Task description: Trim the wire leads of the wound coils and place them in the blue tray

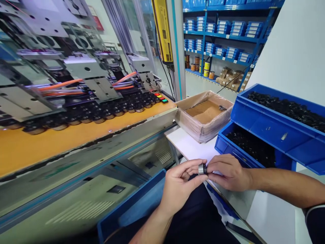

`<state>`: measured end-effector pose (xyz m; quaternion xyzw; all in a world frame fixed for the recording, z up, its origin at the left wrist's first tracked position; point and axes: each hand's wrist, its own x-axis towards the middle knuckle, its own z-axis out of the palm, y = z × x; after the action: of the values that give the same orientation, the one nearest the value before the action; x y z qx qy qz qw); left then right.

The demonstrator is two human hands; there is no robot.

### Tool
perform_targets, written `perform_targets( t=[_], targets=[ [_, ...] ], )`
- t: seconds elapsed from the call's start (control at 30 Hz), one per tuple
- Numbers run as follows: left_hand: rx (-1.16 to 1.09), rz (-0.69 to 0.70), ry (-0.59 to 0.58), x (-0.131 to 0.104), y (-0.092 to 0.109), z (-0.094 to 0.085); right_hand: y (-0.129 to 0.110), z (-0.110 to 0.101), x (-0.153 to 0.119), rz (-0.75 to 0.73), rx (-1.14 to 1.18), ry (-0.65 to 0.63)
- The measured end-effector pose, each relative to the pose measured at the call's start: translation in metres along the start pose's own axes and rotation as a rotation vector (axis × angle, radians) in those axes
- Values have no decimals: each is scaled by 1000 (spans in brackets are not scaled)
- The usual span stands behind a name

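My left hand (pixel 179 184) pinches a small silver ridged metal ring (pixel 201 169) between thumb and fingers, above the edge of the white table. A black end piece (pixel 205 168) sits on the ring's right side. On that black piece close the thumb and fingertips of my right hand (pixel 227 172), which partly cover it. Whether the piece is fully seated in the ring I cannot tell.
At left, a machine stands over an orange worktop (pixel 76 139) lined with several black-topped round parts (pixel 98 117). A plastic-lined carton (pixel 189 123) and two stacked blue bins (pixel 274 127) of black pieces are right. A blue tub (pixel 134 206) lies below; shelves (pixel 230 35) stand behind.
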<state>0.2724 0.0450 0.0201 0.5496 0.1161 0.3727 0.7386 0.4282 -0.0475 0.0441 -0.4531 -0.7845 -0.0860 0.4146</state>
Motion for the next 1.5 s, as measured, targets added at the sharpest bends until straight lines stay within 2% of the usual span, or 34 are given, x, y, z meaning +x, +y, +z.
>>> perform_targets(
  t=[0.2, 0.4, 0.77, 1.07, 1.5],
  targets=[
    [-71, -2, 2, 1, -4, -1, 1, -2, 2, -19, -79, -8],
    [-51, 14, 30, -2, -2, -3, 3, -8, 6, -32, -125, 1],
    [-144, -80, -19, -4, -2, -2, 2, -11, 9, -160, -221, -8],
    [-7, -125, 48, -6, -4, -1, 3, -12, 7, -190, -208, -43],
    [-54, -72, 28, -5, -3, 0, 4, -12, 8, -193, -159, -51]
  ],
)
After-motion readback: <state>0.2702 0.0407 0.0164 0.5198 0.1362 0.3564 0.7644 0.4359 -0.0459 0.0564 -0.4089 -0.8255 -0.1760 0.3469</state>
